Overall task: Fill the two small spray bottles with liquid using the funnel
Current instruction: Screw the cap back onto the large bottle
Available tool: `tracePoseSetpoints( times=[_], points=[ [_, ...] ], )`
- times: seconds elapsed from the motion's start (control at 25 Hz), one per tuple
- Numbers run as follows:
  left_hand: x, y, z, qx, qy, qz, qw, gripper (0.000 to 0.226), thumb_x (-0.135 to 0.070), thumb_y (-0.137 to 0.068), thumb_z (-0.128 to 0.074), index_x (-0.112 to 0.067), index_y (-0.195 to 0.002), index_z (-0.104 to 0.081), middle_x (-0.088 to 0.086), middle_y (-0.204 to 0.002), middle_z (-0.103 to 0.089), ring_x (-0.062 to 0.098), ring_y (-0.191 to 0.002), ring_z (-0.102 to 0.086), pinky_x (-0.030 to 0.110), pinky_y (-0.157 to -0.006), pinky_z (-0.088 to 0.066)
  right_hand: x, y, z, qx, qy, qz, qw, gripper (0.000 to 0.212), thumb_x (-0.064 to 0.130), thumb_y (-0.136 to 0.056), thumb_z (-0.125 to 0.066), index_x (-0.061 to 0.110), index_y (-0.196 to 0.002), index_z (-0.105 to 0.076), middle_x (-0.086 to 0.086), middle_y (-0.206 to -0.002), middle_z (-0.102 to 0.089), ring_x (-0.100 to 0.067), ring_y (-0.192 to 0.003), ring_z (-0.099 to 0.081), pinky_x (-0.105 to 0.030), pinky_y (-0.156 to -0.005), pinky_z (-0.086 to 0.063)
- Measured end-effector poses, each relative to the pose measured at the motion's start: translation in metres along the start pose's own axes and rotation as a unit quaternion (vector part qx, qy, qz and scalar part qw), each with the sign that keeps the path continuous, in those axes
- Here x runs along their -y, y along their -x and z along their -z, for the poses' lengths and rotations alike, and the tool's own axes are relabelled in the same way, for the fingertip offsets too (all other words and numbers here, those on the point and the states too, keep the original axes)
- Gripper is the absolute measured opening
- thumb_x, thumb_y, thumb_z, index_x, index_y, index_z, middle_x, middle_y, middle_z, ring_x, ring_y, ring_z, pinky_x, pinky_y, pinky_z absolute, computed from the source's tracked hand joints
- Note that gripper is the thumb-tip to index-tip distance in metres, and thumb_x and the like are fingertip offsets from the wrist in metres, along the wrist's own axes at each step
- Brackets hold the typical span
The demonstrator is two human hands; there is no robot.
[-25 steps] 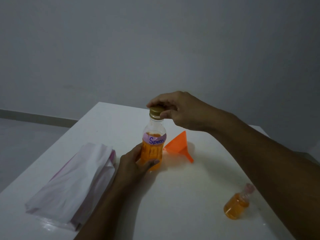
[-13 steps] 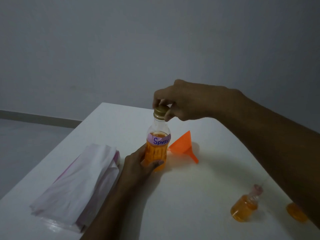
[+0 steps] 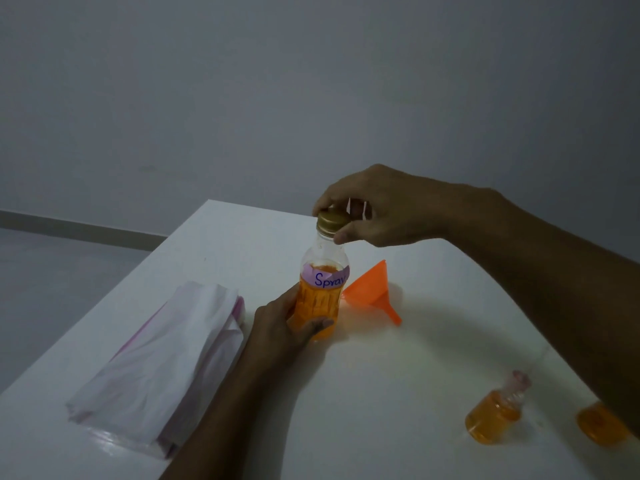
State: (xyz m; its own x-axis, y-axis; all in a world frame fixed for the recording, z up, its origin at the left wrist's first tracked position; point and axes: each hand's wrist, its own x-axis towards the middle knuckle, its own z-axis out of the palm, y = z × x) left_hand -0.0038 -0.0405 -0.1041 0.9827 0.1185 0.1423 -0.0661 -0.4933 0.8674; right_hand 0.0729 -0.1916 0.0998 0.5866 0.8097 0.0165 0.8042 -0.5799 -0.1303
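Note:
A clear plastic bottle (image 3: 322,285) with orange liquid and a "Spray" label stands upright mid-table. My left hand (image 3: 287,323) grips its lower body. My right hand (image 3: 374,209) comes from above and pinches the gold cap (image 3: 330,221) on its neck. An orange funnel (image 3: 372,292) lies on its side just right of the bottle. Two small spray bottles with orange liquid stand at the near right: one (image 3: 495,415) with its top fitted, the other (image 3: 604,427) partly hidden under my right forearm.
A white table (image 3: 381,393) carries everything; its left edge runs diagonally down to the floor side. A clear bag of folded white tissue (image 3: 162,365) lies at the near left. A grey wall stands behind.
My right hand has turned at the wrist on the gold cap, its fingers shifting round it. The view has drifted, bringing the second small bottle into sight. The left hand keeps its grip.

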Motion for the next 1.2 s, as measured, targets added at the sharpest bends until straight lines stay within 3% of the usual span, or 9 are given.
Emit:
tracePoseSetpoints(
  times=[0.08, 0.24, 0.44, 0.56, 0.64, 0.76, 0.84, 1.04, 1.2],
  points=[
    [0.001, 0.0, -0.001, -0.004, 0.001, 0.0, 1.0, 0.063, -0.053, -0.077, -0.066, -0.028, -0.132, -0.048, -0.008, -0.127, -0.061, 0.014, -0.111, -0.06, 0.023, -0.092, -0.043, 0.002, -0.003, 0.001, -0.008, -0.001, 0.001, 1.0, 0.038, 0.033, -0.087, -0.075, 0.02, -0.121, -0.064, 0.011, -0.098, -0.063, -0.009, -0.081, -0.06, -0.02, -0.068, -0.046],
    [-0.001, -0.001, 0.0, -0.006, 0.002, -0.001, 1.0, 0.059, -0.049, -0.078, -0.068, -0.028, -0.131, -0.049, -0.013, -0.122, -0.06, 0.01, -0.105, -0.059, 0.022, -0.09, -0.043, 0.005, -0.014, 0.007, 0.002, 0.074, -0.02, 0.997, 0.044, 0.054, -0.083, -0.071, 0.014, -0.101, -0.064, 0.01, -0.075, -0.053, -0.009, -0.065, -0.053, -0.023, -0.06, -0.038],
    [-0.006, 0.0, 0.002, -0.001, 0.0, 0.001, 1.0, 0.057, -0.047, -0.08, -0.066, -0.028, -0.131, -0.047, -0.017, -0.117, -0.055, 0.004, -0.098, -0.055, 0.017, -0.086, -0.04, -0.002, -0.014, 0.0, -0.02, 0.168, 0.007, 0.986, 0.059, 0.07, -0.086, -0.053, 0.014, -0.104, -0.06, -0.002, -0.084, -0.062, -0.019, -0.072, -0.059, -0.024, -0.06, -0.041],
    [-0.006, -0.002, 0.003, 0.014, 0.0, 0.008, 1.0, 0.062, -0.049, -0.079, -0.066, -0.027, -0.133, -0.046, -0.008, -0.127, -0.059, 0.014, -0.109, -0.06, 0.031, -0.098, -0.045, -0.012, -0.005, 0.0, -0.014, 0.186, 0.055, 0.981, 0.062, 0.073, -0.09, -0.032, 0.02, -0.116, -0.054, 0.001, -0.097, -0.061, -0.018, -0.082, -0.058, -0.028, -0.069, -0.047],
    [-0.006, -0.004, 0.003, 0.027, -0.013, 0.013, 0.999, 0.062, -0.048, -0.08, -0.066, -0.025, -0.134, -0.047, -0.003, -0.13, -0.06, 0.021, -0.115, -0.06, 0.038, -0.102, -0.044, -0.014, -0.003, -0.003, -0.032, 0.196, 0.086, 0.976, 0.057, 0.068, -0.094, -0.025, 0.021, -0.11, -0.053, 0.004, -0.091, -0.058, -0.014, -0.074, -0.055, -0.026, -0.066, -0.044],
    [-0.005, -0.003, 0.003, 0.017, -0.011, 0.0, 1.0, 0.06, -0.049, -0.079, -0.067, -0.026, -0.131, -0.049, -0.005, -0.126, -0.062, 0.015, -0.11, -0.061, 0.032, -0.098, -0.045, -0.01, -0.005, -0.006, -0.049, 0.214, 0.094, 0.971, 0.045, 0.063, -0.098, -0.025, 0.023, -0.091, -0.044, 0.01, -0.071, -0.045, -0.008, -0.057, -0.041, -0.023, -0.056, -0.032],
    [-0.005, -0.001, 0.002, 0.013, -0.003, -0.003, 1.0, 0.058, -0.048, -0.079, -0.067, -0.028, -0.131, -0.048, -0.009, -0.124, -0.06, 0.011, -0.106, -0.059, 0.03, -0.097, -0.046, -0.006, -0.008, -0.008, -0.058, 0.257, 0.067, 0.962, 0.049, 0.064, -0.099, -0.023, 0.022, -0.083, -0.045, 0.008, -0.064, -0.043, -0.01, -0.053, -0.039, -0.024, -0.052, -0.026],
    [-0.007, 0.001, 0.003, 0.012, -0.005, 0.006, 1.0, 0.054, -0.045, -0.081, -0.067, -0.029, -0.129, -0.048, -0.013, -0.12, -0.057, 0.008, -0.104, -0.057, 0.025, -0.096, -0.043, 0.005, -0.015, -0.018, -0.07, 0.234, -0.086, 0.966, 0.065, 0.069, -0.096, -0.025, 0.018, -0.063, -0.047, 0.002, -0.061, -0.047, -0.016, -0.056, -0.045, -0.026, -0.054, -0.027],
    [-0.009, 0.0, 0.003, 0.03, -0.014, 0.004, 0.999, 0.056, -0.045, -0.082, -0.065, -0.028, -0.132, -0.046, -0.015, -0.119, -0.054, 0.006, -0.102, -0.053, 0.029, -0.098, -0.044, -0.012, -0.006, -0.014, -0.073, 0.18, 0.007, 0.981, 0.056, 0.067, -0.097, -0.033, 0.018, -0.079, -0.052, 0.006, -0.06, -0.047, -0.013, -0.05, -0.041, -0.026, -0.052, -0.029]
  ],
)
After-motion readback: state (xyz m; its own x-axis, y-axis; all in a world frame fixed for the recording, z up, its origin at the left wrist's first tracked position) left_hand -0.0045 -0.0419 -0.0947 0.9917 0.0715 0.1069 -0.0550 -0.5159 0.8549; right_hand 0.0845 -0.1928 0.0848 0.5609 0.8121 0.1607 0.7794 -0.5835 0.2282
